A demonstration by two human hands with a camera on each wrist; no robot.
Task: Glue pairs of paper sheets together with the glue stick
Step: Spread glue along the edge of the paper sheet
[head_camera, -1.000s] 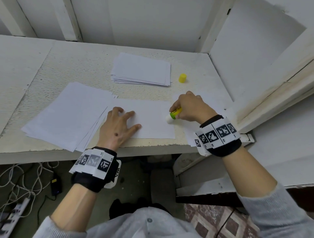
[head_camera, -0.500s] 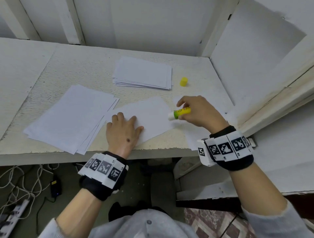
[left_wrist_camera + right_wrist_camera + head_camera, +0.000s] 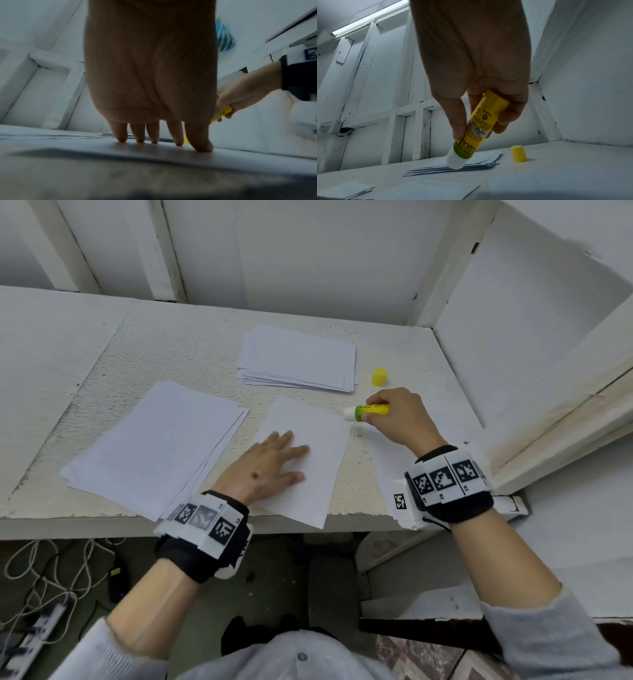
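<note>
A single white sheet (image 3: 308, 436) lies turned at an angle near the table's front edge, one corner hanging over it. My left hand (image 3: 274, 463) lies flat on it, straight fingers (image 3: 154, 136) pressing the paper down. My right hand (image 3: 394, 416) holds the uncapped yellow and green glue stick (image 3: 368, 410) by its barrel, its white tip pointing left just past the sheet's far right corner. In the right wrist view the glue stick (image 3: 476, 131) is pinched between thumb and fingers, tip down and above the table. Another sheet (image 3: 390, 467) lies under my right wrist.
A neat stack of white sheets (image 3: 298, 357) lies at the back centre, with the yellow glue cap (image 3: 379, 376) standing to its right. A looser pile of sheets (image 3: 154, 446) lies at the left. A white wall panel (image 3: 513, 337) closes the table's right side.
My left hand has turned the sheet from lying crosswise to angled lengthwise, its corner now over the table edge. My right hand lifted the glue stick off the paper and moved it back and right.
</note>
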